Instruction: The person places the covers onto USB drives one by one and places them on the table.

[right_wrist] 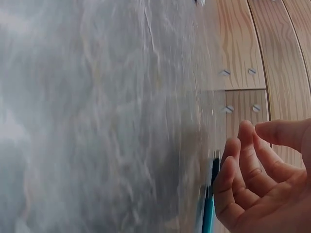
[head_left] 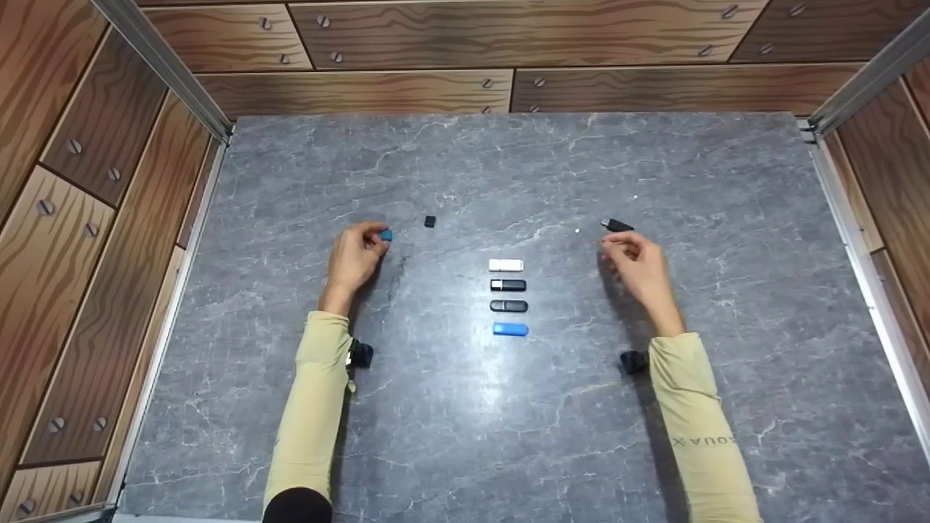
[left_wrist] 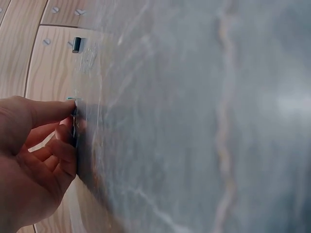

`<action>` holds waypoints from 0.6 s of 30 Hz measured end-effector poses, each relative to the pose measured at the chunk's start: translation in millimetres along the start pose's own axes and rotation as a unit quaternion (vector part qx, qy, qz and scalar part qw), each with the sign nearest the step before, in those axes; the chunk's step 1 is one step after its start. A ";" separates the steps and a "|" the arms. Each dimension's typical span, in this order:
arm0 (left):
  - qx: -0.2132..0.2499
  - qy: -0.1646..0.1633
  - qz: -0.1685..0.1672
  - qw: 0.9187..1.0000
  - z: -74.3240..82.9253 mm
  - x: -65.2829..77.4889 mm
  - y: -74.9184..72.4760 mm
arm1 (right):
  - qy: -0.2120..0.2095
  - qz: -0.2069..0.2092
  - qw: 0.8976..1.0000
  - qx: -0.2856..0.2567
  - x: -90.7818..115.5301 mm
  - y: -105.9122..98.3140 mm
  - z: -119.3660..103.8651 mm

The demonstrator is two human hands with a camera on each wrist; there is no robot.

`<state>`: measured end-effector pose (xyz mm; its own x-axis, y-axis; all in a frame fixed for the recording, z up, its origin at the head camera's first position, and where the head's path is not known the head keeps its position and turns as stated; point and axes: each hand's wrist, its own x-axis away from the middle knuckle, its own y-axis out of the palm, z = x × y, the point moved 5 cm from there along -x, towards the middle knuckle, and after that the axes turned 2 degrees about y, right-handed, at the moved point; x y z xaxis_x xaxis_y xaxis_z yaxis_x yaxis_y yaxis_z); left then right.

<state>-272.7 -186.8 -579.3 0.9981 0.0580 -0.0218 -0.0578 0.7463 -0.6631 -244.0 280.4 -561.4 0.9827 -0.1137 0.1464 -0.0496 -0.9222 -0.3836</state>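
My left hand pinches a small teal cap between thumb and fingers at the tabletop; in the left wrist view only its edge shows. A black cap lies to the right of that hand. Over on the right, my right hand hovers low with loosely bent fingers and nothing visible between them. Just beyond its fingertips lies an uncapped black USB stick, metal plug pointing left. Beneath this hand the right wrist view shows a teal stick on the table, which the hand hides in the head view.
Between the hands several USB sticks lie in a column: a white one, a black one with a silver end, a plain black one and a blue one. Wood-patterned walls border the grey marbled table.
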 end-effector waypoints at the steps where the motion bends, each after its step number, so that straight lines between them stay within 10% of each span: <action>1: -0.001 0.000 0.000 1.000 0.0 -0.1 0.0 | 0.002 0.006 1.000 0.003 -0.7 -2.3 1.3; 18: -0.017 0.007 0.002 1.000 1.7 0.0 1.1 | 0.009 0.055 0.997 0.061 2.7 -28.1 10.1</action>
<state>-272.7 -184.9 -578.8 0.9981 0.0506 -0.0350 -0.0608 0.7228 -0.6884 -238.1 309.8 -559.4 0.9690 -0.2192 0.1139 -0.1333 -0.8523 -0.5057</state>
